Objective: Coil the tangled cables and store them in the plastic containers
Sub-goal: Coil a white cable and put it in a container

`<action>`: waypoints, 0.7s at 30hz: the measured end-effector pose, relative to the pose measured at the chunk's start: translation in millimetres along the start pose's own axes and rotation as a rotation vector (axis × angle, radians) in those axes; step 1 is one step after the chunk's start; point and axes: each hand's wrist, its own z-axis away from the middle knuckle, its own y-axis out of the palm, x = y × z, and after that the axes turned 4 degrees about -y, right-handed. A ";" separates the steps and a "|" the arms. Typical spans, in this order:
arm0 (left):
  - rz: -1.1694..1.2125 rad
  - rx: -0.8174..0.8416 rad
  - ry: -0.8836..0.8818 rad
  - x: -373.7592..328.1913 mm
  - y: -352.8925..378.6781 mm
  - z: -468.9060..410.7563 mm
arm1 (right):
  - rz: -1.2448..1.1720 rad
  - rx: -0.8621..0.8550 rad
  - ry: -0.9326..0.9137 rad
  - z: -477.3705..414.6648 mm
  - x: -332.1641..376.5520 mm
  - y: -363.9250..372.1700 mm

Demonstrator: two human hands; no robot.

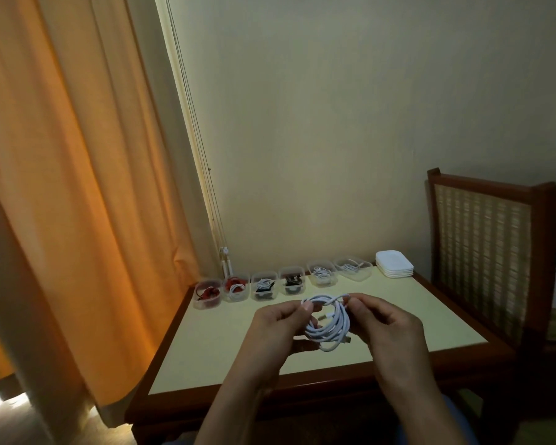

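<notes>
A tall orange fabric curtain [61, 187] hangs at the left. Beside it stands a square wooden-framed table with a pale yellow top [206, 348], and a dark wooden chair with a woven cane back [482, 252] is at the table's right. Along the far edge of the table runs a row of six clear plastic containers [292, 289] holding red, black and white cables. A stack of white rounded lids [394, 264] sits at the row's right end. The left hand [276, 329] grips a coiled white cable [329, 326], thumb on top. The right hand [389, 322] pinches the coil's upper strand. The coil is above the table, nearer the person than the containers.
</notes>
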 end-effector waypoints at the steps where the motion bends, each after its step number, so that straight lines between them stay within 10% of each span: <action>1: -0.034 -0.012 0.019 -0.8 -0.3 -0.1 | -0.058 0.025 0.055 0.3 1.6 1.0; 10: -0.119 -0.124 0.128 -9.4 -2.5 3.7 | -0.328 0.266 0.259 3.8 8.2 0.3; 21: -0.011 -0.108 0.127 -18.3 -1.7 1.5 | 0.224 0.215 0.008 19.2 17.1 27.2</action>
